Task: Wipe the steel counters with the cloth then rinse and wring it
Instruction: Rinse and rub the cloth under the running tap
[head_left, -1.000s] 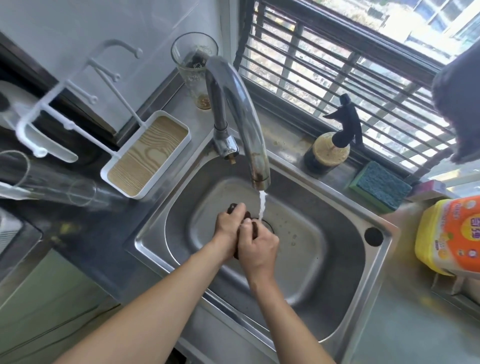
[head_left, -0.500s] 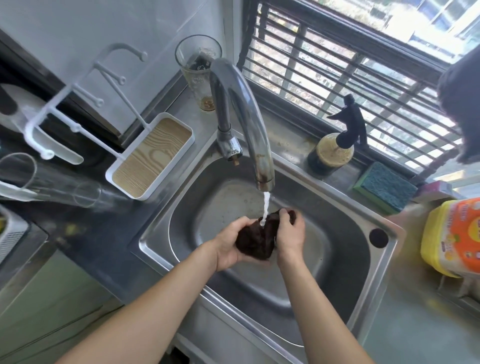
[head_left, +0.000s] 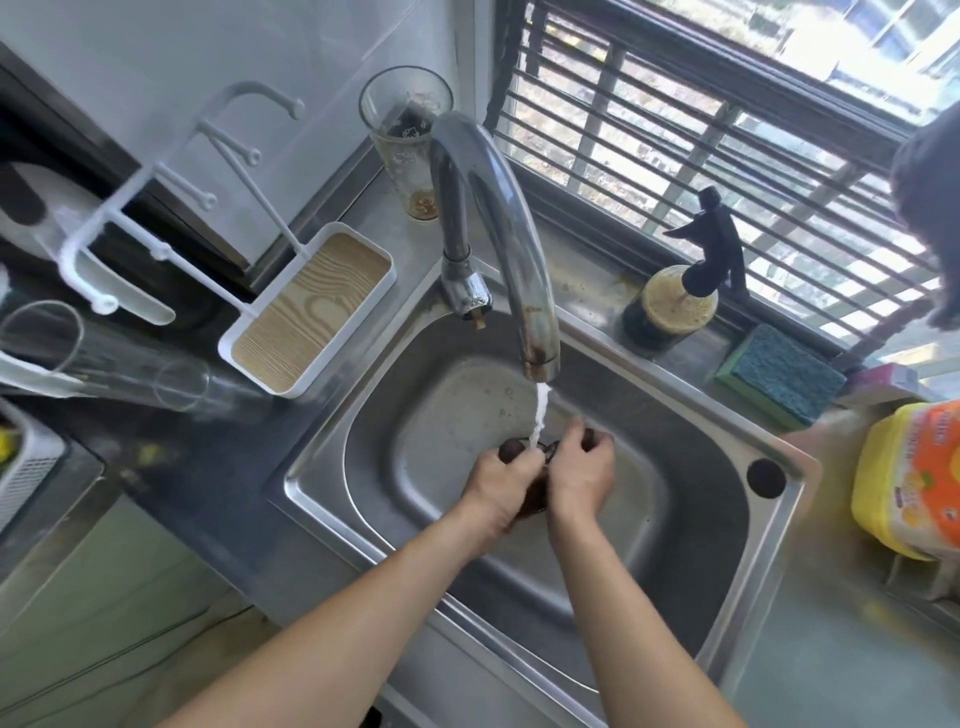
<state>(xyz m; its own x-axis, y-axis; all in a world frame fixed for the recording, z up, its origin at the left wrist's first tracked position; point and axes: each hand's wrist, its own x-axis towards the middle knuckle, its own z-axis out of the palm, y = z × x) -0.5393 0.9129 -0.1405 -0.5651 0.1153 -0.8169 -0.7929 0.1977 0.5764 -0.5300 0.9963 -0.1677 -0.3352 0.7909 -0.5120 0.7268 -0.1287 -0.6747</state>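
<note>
- Left hand (head_left: 498, 486) and right hand (head_left: 579, 475) gripped the bunched cloth (head_left: 535, 501) between them under the tap (head_left: 519, 249).
- Cloth's long axis: cannot tell.
- Sponge (head_left: 779, 374) lay at two o'clock of the sink (head_left: 727, 545).

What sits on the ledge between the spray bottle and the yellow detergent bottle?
Head view: a green-blue sponge, then a pink block, between spray bottle and yellow detergent bottle.

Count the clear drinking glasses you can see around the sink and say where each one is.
2. One tall glass stands upright on the counter behind the faucet. Another glass lies on its side at the left edge. Others may sit out of frame.
</note>
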